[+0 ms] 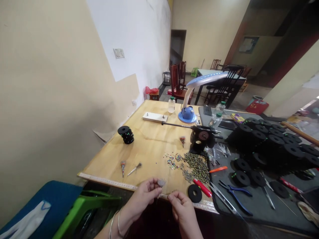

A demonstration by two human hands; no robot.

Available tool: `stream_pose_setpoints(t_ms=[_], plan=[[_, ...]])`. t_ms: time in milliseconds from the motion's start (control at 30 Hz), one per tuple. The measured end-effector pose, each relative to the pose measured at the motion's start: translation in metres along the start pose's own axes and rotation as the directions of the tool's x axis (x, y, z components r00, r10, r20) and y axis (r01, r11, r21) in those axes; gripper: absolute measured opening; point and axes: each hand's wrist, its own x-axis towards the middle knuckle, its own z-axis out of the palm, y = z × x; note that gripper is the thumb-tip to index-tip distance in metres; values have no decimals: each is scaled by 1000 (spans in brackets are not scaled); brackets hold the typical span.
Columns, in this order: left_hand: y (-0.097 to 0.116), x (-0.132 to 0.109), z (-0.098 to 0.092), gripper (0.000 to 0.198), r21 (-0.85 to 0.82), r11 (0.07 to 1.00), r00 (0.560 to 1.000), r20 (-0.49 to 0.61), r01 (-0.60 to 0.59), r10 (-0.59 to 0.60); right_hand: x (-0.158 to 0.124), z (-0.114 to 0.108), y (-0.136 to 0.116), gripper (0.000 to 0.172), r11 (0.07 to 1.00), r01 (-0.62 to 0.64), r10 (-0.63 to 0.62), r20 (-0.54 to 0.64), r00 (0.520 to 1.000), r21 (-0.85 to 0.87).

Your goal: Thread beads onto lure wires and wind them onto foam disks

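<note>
My left hand (147,192), with bangles at its wrist, is closed in a pinch at the table's front edge. A small grey fan-shaped piece (161,183) sticks up from its fingertips. Close beside it, my right hand (181,206) pinches thumb against forefinger; whatever is in that pinch is too small to make out. Right of my hands lie a black foam ring (190,196) and a red-handled tool (202,188). Small tapered pieces (123,168) and a thin pale stick with a dark tip (134,169) rest left of my hands.
Small beads (174,161) and striped green-black pieces (198,166) are heaped mid-table. Behind stand a black clamp-like device (203,139), a blue lamp (188,114) and a spool stack (126,135). The grey mat holds blue pliers (238,192), tweezers (223,198) and many black foam rings (271,142).
</note>
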Motion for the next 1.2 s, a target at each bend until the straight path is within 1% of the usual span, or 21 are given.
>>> stream_pose_setpoints(t_ms=[67,133,200,300,500,700,833,933,1000,1067,1200], plan=[[-7,-13,9,33,-130,987,995,25,95,-92,-1,0,0,52,1000,-1,1,-5,1000,-26],[-12,-22,16,35,-185,975,992,27,127,-124,-3,-1,2,51,999,-4,4,-3,1000,-45],[-17,-27,19,33,-194,973,992,18,128,-127,-4,-1,4,50,998,-1,1,6,1000,-57],[-21,-29,21,31,-164,981,995,18,102,-101,-6,0,6,48,997,11,-10,18,1000,-73],[-25,-31,20,32,-120,992,999,38,43,-38,-9,0,5,44,988,56,-57,-5,998,-142],[-26,-32,21,32,-138,989,998,55,50,-43,-13,1,3,40,977,84,-88,-8,996,-198],[-31,-32,22,31,-147,989,998,64,30,-21,-14,3,3,38,977,87,-88,5,996,-196],[-32,-34,22,29,-241,967,995,77,84,-67,-14,3,4,38,983,62,-62,7,998,-175],[-31,-34,22,29,-339,931,989,96,139,-113,-14,2,6,39,988,34,-34,7,999,-150],[-31,-35,23,28,-397,903,985,106,166,-135,-14,1,8,40,991,6,-4,13,1000,-134],[-33,-34,25,27,-372,912,985,85,171,-151,-14,0,13,41,992,-28,32,32,999,-126]])
